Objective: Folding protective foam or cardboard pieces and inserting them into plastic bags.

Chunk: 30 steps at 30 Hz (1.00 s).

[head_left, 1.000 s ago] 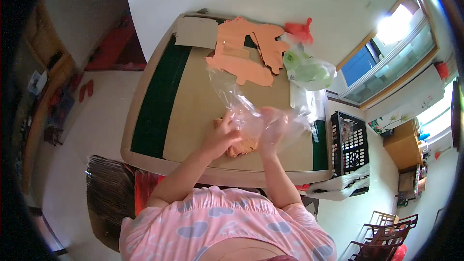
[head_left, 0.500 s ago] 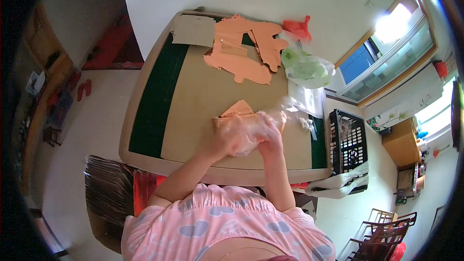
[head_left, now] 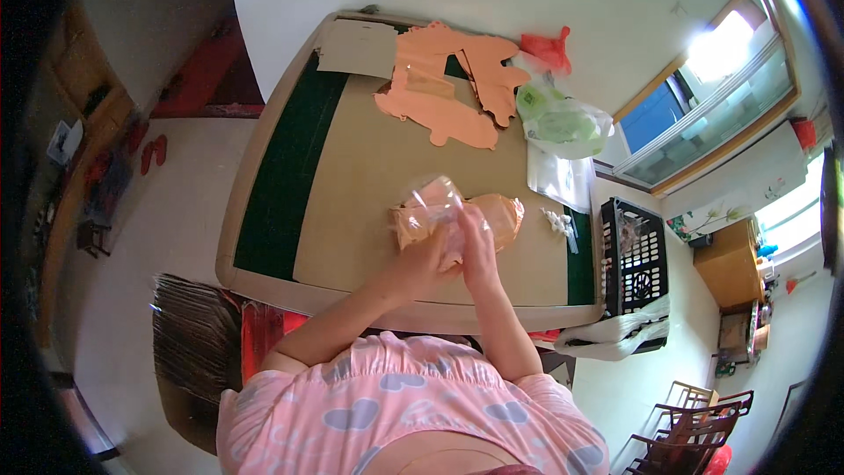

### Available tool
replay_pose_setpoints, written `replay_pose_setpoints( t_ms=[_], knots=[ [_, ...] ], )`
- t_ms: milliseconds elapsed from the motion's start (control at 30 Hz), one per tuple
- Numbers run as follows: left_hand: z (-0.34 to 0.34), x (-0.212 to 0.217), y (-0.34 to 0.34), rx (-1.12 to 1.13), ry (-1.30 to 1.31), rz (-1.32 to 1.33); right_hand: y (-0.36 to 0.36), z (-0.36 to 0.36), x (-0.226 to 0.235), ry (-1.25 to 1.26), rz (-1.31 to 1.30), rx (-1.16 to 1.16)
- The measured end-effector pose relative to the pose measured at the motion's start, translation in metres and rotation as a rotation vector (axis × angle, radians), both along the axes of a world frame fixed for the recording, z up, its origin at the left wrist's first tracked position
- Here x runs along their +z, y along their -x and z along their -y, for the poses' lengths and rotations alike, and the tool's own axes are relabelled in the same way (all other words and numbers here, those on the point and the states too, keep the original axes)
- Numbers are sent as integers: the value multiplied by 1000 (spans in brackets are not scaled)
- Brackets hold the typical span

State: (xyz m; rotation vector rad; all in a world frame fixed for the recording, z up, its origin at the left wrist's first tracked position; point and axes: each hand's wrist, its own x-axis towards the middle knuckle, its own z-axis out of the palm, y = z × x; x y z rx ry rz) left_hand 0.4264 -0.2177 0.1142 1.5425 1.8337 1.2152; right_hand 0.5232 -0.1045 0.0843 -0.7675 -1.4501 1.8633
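My left hand (head_left: 424,257) and my right hand (head_left: 477,244) meet over the near middle of the table. Between them is a crumpled clear plastic bag (head_left: 434,200), its film bunched up in front of my closed fingers. Under and beside the hands lies a folded orange cut-out piece (head_left: 502,214), partly covered by the film and my hands. I cannot tell whether part of it is inside the bag. Farther back, several flat orange cut-outs (head_left: 459,123) overlap one another.
Behind are a grey board (head_left: 356,47), a red plastic bag (head_left: 547,50) and a pale green bag (head_left: 567,123). Clear bags (head_left: 560,178) and small white pieces (head_left: 559,223) lie at right. A black crate (head_left: 632,251) stands beyond the table; stacked cardboard (head_left: 195,334) is at lower left.
The hands were smeared by motion and are now steadier and closer together. The clear film now stands up in front of them, and more of the orange piece shows at right.
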Motion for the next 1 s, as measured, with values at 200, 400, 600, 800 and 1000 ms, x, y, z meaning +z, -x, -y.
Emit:
replay_pose_setpoints(
  t_ms=[200, 400, 600, 800, 1000],
  knots=[
    [-5, -37, 7, 25, -454, 577, 5, 5, 20, 490, -378, -1],
    [-3, -19, 17, 53, -167, 962, -17, -22, 1, 362, -604, 595],
    [-1, -26, 28, 78, -202, 645, -15, -3, 21, -407, 176, 377],
    [-6, -2, 3, 294, -305, -2, 17, -5, -6, -787, 208, -26],
    [15, 0, 51, 365, -308, -38, 21, 7, 34, -464, 65, -168]
  ],
)
